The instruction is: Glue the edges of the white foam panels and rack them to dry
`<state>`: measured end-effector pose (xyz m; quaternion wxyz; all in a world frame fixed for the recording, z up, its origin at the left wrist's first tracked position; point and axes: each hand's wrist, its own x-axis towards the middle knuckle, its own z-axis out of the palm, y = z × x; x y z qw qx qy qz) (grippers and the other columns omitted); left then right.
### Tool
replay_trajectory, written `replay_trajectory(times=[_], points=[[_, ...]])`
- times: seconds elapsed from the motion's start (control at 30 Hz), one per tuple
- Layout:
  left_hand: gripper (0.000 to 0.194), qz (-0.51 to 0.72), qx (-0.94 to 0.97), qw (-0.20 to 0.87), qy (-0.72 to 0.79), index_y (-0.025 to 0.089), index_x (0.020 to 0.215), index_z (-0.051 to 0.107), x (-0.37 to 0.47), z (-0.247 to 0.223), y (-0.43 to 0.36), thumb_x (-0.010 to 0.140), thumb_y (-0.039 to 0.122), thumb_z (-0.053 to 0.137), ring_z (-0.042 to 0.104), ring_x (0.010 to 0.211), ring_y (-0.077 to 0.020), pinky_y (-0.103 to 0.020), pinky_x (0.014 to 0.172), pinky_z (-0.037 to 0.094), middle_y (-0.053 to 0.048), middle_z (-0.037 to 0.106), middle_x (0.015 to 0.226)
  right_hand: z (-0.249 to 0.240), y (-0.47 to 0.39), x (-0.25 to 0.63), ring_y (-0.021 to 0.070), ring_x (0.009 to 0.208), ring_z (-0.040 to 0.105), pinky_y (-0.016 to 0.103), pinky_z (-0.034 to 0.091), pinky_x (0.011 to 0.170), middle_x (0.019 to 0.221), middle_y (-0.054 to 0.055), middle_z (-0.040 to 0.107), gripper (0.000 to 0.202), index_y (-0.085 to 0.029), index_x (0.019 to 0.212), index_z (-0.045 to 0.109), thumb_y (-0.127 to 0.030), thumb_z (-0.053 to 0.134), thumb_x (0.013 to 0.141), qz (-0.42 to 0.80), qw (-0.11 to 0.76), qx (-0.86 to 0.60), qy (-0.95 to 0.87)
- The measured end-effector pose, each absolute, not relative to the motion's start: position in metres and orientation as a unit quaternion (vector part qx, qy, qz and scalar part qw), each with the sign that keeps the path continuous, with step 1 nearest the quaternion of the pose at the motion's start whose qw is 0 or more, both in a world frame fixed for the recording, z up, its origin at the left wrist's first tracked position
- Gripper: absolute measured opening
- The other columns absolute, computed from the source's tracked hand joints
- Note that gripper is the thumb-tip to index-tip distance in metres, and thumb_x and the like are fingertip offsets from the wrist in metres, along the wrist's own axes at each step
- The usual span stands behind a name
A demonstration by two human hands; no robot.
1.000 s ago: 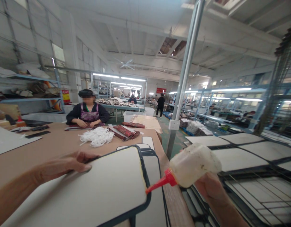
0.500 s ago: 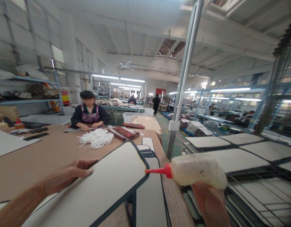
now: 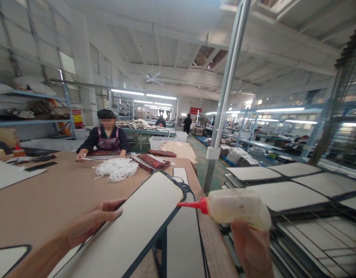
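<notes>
My left hand (image 3: 93, 220) grips the left edge of a long cream panel (image 3: 143, 208) with dark edging and rounded corners, thumb on top and fingers beneath. The panel is tilted in front of me. In my right hand (image 3: 250, 243) is a translucent squeeze bottle (image 3: 238, 206), lying sideways with its red nozzle (image 3: 192, 205) pointing left. The nozzle tip is at the panel's right edge, near the far corner. A thin yellowish line runs along the edge by that corner. More dark-edged panels (image 3: 183, 247) lie underneath on the table.
A brown-covered table (image 3: 64, 185) bears a heap of white cords (image 3: 117, 168) and red patterned fabric (image 3: 153, 162). A co-worker (image 3: 104, 135) sits across it. To the right, a wire rack (image 3: 316, 239) holds several cream panels (image 3: 293, 195); a metal post (image 3: 224, 96) stands between.
The nozzle tip has moved down the panel's edge, away from the far corner. My left hand and the panel have shifted slightly right. The co-worker's hands have spread apart.
</notes>
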<state>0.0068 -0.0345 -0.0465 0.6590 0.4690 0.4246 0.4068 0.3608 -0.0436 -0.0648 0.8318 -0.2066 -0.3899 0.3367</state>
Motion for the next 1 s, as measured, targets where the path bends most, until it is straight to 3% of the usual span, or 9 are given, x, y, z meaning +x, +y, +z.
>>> replay_trajectory(times=[0.17,0.33,0.6,0.73,1.0], points=[[0.059,0.415,0.456,0.662,0.425,0.020,0.125,0.061,0.009,-0.050,-0.031,0.070,0.030,0.078,0.072,0.090,-0.0267,-0.031,0.076,0.058,-0.005,0.076,0.105,-0.067,-0.041,0.356,0.0253,0.090,0.068,0.031,0.058,0.065,0.116,0.011,0.069,0.073,-0.025,0.125,0.058,-0.027,0.084,0.057,0.337,0.831,-0.210,-0.390],[0.055,0.427,0.452,0.653,0.432,0.020,0.121,0.065,0.010,-0.056,-0.025,0.068,0.029,0.079,0.072,0.090,-0.0280,-0.031,0.075,0.058,-0.008,0.075,0.106,-0.069,-0.041,0.352,0.0247,0.095,0.067,0.028,0.057,0.066,0.113,0.010,0.070,0.070,-0.025,0.123,0.059,-0.026,0.084,0.058,0.351,0.825,-0.196,-0.396],[0.052,0.436,0.445,0.647,0.439,0.019,0.121,0.064,0.015,-0.058,-0.021,0.071,0.027,0.077,0.073,0.086,-0.0243,-0.028,0.071,0.059,-0.007,0.076,0.102,-0.076,-0.041,0.347,0.0215,0.080,0.068,0.030,0.057,0.069,0.107,0.010,0.071,0.073,-0.024,0.125,0.058,-0.026,0.085,0.057,0.357,0.824,-0.209,-0.388],[0.048,0.435,0.452,0.650,0.428,0.019,0.120,0.064,0.019,-0.056,-0.019,0.074,0.026,0.075,0.073,0.086,-0.0234,-0.027,0.070,0.058,-0.008,0.076,0.104,-0.077,-0.043,0.345,0.0259,0.081,0.069,0.035,0.057,0.066,0.106,0.012,0.072,0.076,-0.024,0.129,0.054,-0.029,0.084,0.059,0.368,0.810,-0.216,-0.403],[0.047,0.446,0.451,0.648,0.423,0.020,0.121,0.063,0.021,-0.060,-0.014,0.075,0.025,0.074,0.073,0.084,-0.0217,-0.026,0.069,0.058,-0.006,0.076,0.102,-0.080,-0.045,0.338,0.0241,0.076,0.070,0.035,0.058,0.066,0.103,0.010,0.073,0.074,-0.025,0.128,0.056,-0.024,0.083,0.059,0.385,0.811,-0.218,-0.384]])
